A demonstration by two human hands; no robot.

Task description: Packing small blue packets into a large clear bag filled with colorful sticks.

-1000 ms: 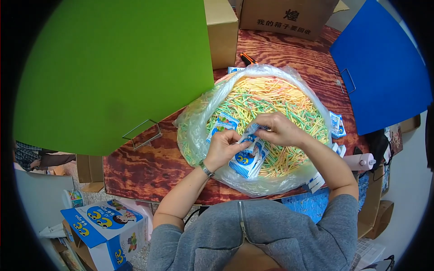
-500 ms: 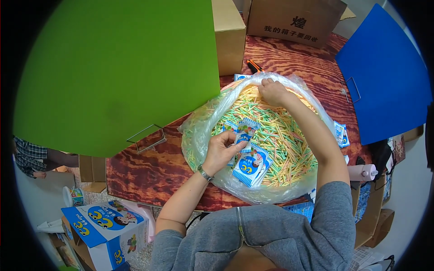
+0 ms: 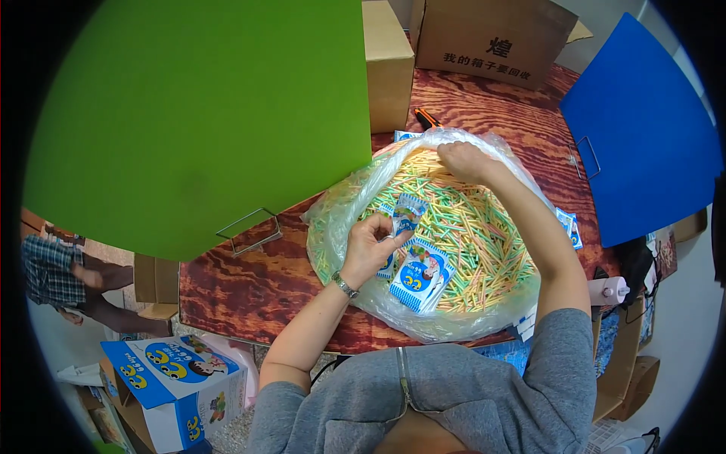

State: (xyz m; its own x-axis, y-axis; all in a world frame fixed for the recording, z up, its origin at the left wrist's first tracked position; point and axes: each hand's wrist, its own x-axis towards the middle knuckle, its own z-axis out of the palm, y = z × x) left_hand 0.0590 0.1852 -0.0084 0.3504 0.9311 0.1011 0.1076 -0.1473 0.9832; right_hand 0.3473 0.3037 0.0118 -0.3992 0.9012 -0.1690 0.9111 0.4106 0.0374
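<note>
A large clear plastic bag [image 3: 327,227], its mouth spread wide, is full of thin pastel sticks [image 3: 484,234] in yellow, green and pink. Over the left part of the sticks, my left hand [image 3: 367,251] pinches a small blue-and-white packet [image 3: 409,210] between thumb and fingers. Just below it, a larger blue-and-white packet [image 3: 423,274] with a cartoon picture lies on the sticks. Another packet, partly covered by my left hand, shows beside it. At the far rim of the bag, my right hand [image 3: 463,161] is closed with its fingers curled downward; what they hold is hidden.
A green panel [image 3: 197,129] with a wire handle stands at left, a blue panel [image 3: 643,136] at right. Cardboard boxes [image 3: 491,41] and an orange-black cutter [image 3: 427,118] are at the back. A pink bottle [image 3: 607,290] is at right, a printed carton [image 3: 178,386] lower left. Another person [image 3: 57,268] is at far left.
My right hand has shifted slightly along the far rim, its fingers now more curled. The small packet in my left hand has moved a little left. The other person shows more at far left.
</note>
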